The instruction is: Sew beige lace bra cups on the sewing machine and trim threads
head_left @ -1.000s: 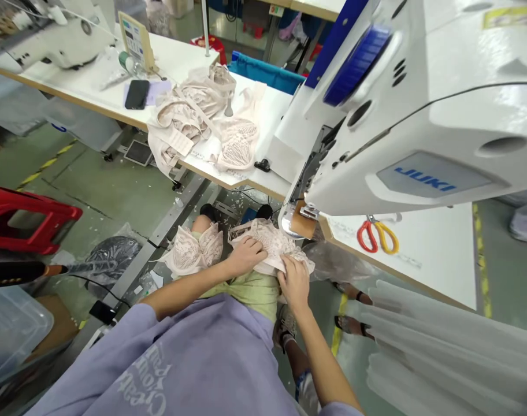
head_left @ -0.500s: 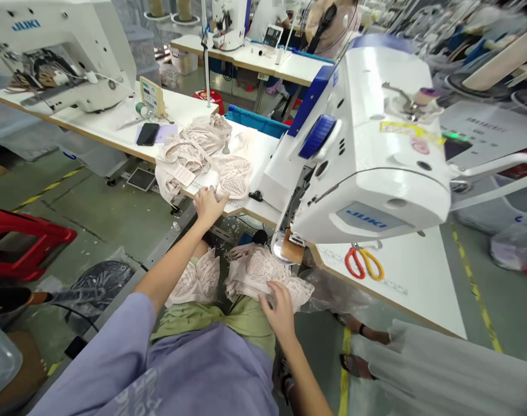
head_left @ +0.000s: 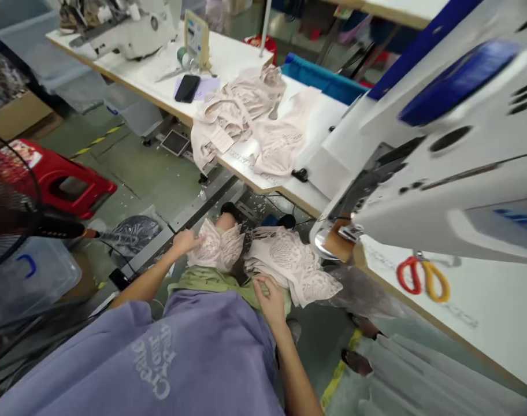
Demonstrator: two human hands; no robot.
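Two stacks of beige lace pieces lie on my lap. My left hand point(head_left: 186, 240) pinches the left edge of the smaller lace piece point(head_left: 218, 249) on my left knee. My right hand point(head_left: 268, 296) rests with curled fingers on the near edge of the larger lace stack point(head_left: 292, 263) on my right thigh. A heap of beige lace garments point(head_left: 241, 118) lies on the white sewing table point(head_left: 311, 196), hanging over its front edge. The white sewing machine point(head_left: 445, 167) looms at the right, above my lap.
Red and yellow scissors point(head_left: 422, 278) lie on the table under the machine. A black phone point(head_left: 187, 88) and a small control panel point(head_left: 196, 36) sit on the far table. A red stool point(head_left: 59, 182), a fan point(head_left: 12, 202) and plastic bins stand at the left. Translucent film point(head_left: 411, 370) hangs at lower right.
My left hand has come down from the table's front edge to the lace piece on my left knee. My right hand slid back to the near edge of the stack. The view dipped lower.
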